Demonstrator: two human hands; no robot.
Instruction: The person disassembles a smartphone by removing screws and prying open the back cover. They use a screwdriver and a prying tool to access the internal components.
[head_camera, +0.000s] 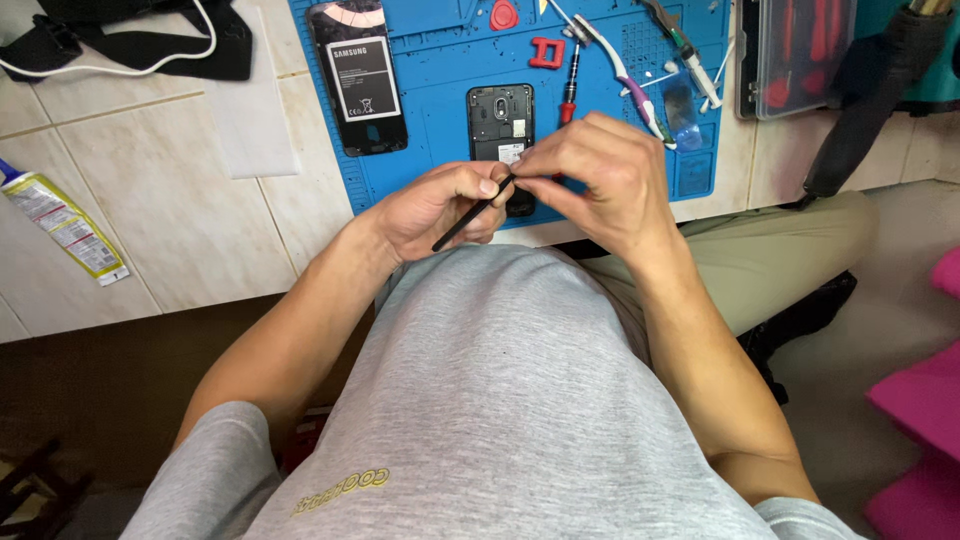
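Observation:
My left hand (440, 205) grips a thin black rod-like tool (468, 216) that slants down to the left. My right hand (595, 175) pinches the tool's upper tip with curled fingers. Both hands hover at the near edge of a blue work mat (440, 165), just over the lower end of an opened black phone (500, 125) with its back cover off. What the right fingertips hold, besides the tool tip, is hidden.
On the mat lie a second phone showing its battery (358, 80), a red-tipped screwdriver (570, 85), a white-and-purple toothbrush (620, 70), red picks (547, 52) and cotton swabs. A clear tool box (795, 55) stands right, a glue tube (65, 220) left, black straps (130, 35) far left.

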